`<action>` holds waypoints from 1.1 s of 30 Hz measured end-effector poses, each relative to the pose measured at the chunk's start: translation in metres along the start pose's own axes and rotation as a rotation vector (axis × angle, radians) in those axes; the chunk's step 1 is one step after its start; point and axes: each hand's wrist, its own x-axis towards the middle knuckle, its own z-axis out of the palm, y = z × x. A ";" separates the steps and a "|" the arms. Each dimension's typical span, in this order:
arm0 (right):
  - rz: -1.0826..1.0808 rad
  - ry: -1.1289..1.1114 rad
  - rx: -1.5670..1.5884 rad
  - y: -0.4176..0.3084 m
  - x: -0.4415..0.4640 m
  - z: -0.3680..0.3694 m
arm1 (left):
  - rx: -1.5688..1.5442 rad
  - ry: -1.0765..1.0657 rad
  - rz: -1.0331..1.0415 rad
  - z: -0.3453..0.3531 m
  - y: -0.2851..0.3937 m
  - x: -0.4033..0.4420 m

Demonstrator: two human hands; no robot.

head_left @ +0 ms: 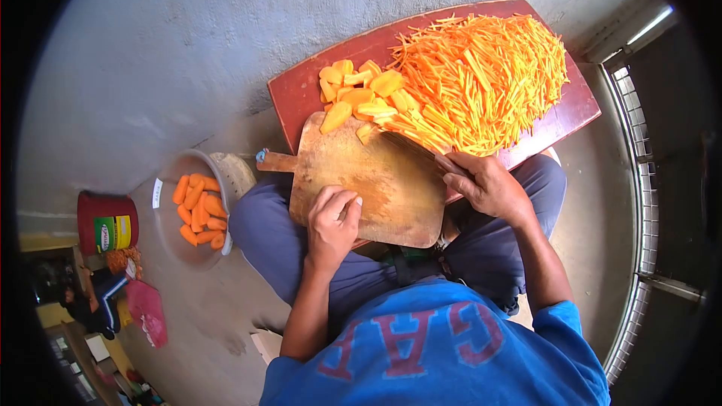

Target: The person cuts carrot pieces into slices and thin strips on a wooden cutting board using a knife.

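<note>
My right hand [485, 186] is closed round the handle of a knife [421, 147], whose blade lies by the cutting board's upper right edge, against the carrot strips. My left hand [333, 218] rests on the lower left of the wooden cutting board [398, 195], fingers curled in; whether it holds anything small is hidden. Carrot slices [353, 98] are heaped beyond the board's upper left edge, some overlapping it. A large pile of thin carrot strips [489, 75] covers the right part of the red table [297, 90].
A grey basin [169, 218] on the floor at the left holds several peeled carrots [201, 207]. Beyond it stand a red bucket [89, 218] and a pink bag [147, 312]. Part of another person [105, 301] shows at the far left. A wall [188, 45] rises behind the table.
</note>
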 end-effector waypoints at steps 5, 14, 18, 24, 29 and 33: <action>-0.071 -0.041 -0.098 -0.010 -0.012 0.000 | 0.117 -0.056 0.036 -0.005 -0.011 0.074; -0.245 -0.038 -0.085 -0.012 -0.030 0.042 | 0.463 -0.228 -0.144 0.013 -0.083 0.171; -0.235 -0.013 -0.052 -0.008 -0.037 0.047 | 0.351 -0.178 -0.119 0.012 -0.083 0.165; -0.135 0.044 -0.079 -0.009 -0.055 0.045 | 0.224 0.113 0.134 -0.002 -0.020 0.107; -0.040 0.056 0.014 -0.020 -0.069 0.042 | 0.020 -0.123 0.001 0.013 0.007 0.005; -0.031 0.015 0.015 -0.030 -0.065 0.045 | 0.059 -0.051 -0.013 0.018 0.014 -0.028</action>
